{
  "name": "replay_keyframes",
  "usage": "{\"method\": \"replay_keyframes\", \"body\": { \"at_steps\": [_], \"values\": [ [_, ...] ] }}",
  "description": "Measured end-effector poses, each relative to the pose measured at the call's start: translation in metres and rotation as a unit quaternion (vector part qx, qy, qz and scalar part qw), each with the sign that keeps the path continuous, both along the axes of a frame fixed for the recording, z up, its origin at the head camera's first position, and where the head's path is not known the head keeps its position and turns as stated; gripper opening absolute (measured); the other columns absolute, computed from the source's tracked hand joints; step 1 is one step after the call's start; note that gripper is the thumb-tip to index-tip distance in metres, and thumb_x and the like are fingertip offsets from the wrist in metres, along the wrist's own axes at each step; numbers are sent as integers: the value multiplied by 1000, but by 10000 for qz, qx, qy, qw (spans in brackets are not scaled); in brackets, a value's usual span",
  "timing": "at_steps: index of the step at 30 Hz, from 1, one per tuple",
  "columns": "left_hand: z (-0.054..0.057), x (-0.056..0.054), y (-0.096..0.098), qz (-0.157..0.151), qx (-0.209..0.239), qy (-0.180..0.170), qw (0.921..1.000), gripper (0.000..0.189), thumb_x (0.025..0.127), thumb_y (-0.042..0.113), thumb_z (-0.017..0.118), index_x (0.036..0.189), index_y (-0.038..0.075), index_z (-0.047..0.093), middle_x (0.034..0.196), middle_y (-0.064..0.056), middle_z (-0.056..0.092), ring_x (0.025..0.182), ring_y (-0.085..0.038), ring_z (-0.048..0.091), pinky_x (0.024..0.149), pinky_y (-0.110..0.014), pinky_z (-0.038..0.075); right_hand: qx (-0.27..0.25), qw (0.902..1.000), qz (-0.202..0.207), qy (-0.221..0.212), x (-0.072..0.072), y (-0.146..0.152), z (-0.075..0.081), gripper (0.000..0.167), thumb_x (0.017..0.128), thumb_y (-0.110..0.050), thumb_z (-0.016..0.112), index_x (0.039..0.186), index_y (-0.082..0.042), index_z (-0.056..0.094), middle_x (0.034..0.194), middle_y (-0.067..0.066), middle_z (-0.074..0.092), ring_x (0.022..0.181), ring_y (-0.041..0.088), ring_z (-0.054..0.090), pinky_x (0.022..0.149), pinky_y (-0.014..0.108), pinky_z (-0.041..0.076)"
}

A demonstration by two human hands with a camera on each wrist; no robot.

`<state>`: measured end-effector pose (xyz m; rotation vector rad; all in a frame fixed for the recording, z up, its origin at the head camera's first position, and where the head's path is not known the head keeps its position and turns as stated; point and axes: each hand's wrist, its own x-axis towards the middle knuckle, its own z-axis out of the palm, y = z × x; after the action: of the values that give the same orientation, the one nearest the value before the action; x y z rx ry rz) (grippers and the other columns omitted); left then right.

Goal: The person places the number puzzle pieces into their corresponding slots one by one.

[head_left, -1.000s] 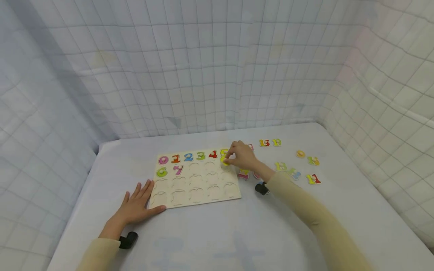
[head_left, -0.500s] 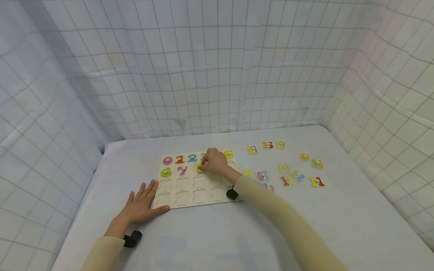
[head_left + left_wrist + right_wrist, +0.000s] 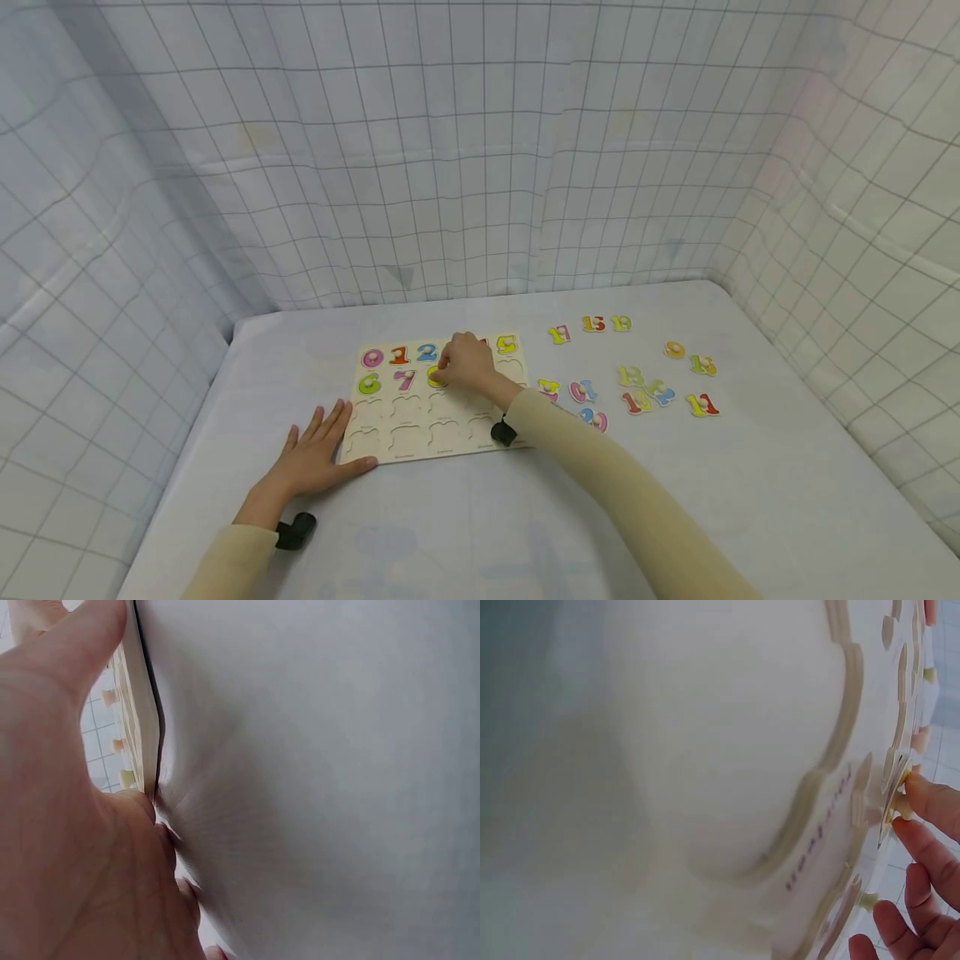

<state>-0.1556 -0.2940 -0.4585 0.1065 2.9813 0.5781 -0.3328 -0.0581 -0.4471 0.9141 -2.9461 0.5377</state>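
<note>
A wooden number puzzle board (image 3: 416, 450) lies on the white-covered table. My right hand (image 3: 472, 365) is over its second row and pinches the small peg of a yellow number piece (image 3: 437, 378), just right of the pink 7 (image 3: 405, 381). The right wrist view shows thumb and forefinger at that peg (image 3: 902, 804); the piece lies at the board's surface, and whether it is fully seated I cannot tell. My left hand (image 3: 311, 458) rests with spread fingers at the board's left front corner, its thumb along the front edge. The left wrist view shows the hand against the board's side (image 3: 142, 712).
Loose number pieces lie right of the board, among them a red-and-yellow 11 (image 3: 703, 405), an orange piece (image 3: 674, 349) and a blue-and-pink 20 (image 3: 593, 419). The board's lower rows hold bare recesses (image 3: 445, 435). Grid-patterned curtains (image 3: 480, 167) surround the table.
My right hand has carried the yellow piece leftward from the board's right side to the second row and lowered it beside the 7. The left hand has stayed at the corner.
</note>
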Motion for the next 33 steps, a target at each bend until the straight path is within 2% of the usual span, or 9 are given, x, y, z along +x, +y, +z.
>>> {"method": "replay_keyframes", "body": {
  "at_steps": [6,14,18,24,33],
  "values": [
    [5,1,3,-7,-126,-94,9999,108,79,69,57,151,0,15,155,-20,13,140,-44,4,104,-66,-2,-127,9992,-302,-248,1,1,-1,25,79,-46,75,74,-22,73,90,-4,57,87,16,51,60,27,43],
    [4,0,1,11,-94,-106,9999,108,79,68,58,151,0,14,155,-20,12,140,-44,3,103,-66,-3,-195,9994,-184,-219,-5,2,-2,27,77,-50,75,74,-23,75,85,-6,57,81,14,50,64,29,42],
    [3,0,0,6,-98,-118,9999,109,79,69,58,151,0,14,155,-21,12,139,-45,3,103,-67,-3,-487,9984,-227,-200,-12,12,2,30,78,-53,73,80,-23,78,87,-7,63,76,11,53,62,26,43],
    [0,-1,2,10,-189,-100,9998,109,78,69,58,151,0,15,155,-21,13,139,-45,3,103,-67,-2,-1158,9918,-474,-256,-27,53,18,31,81,-45,73,87,-16,78,84,-4,66,75,12,55,60,26,44],
    [-2,-1,3,3,-203,-107,9997,109,79,69,58,151,-1,14,155,-22,13,139,-46,3,102,-69,-3,-1409,9845,-1000,-313,-42,127,24,32,80,-44,75,86,-13,77,81,0,61,75,16,52,59,28,42]
  ]
}}
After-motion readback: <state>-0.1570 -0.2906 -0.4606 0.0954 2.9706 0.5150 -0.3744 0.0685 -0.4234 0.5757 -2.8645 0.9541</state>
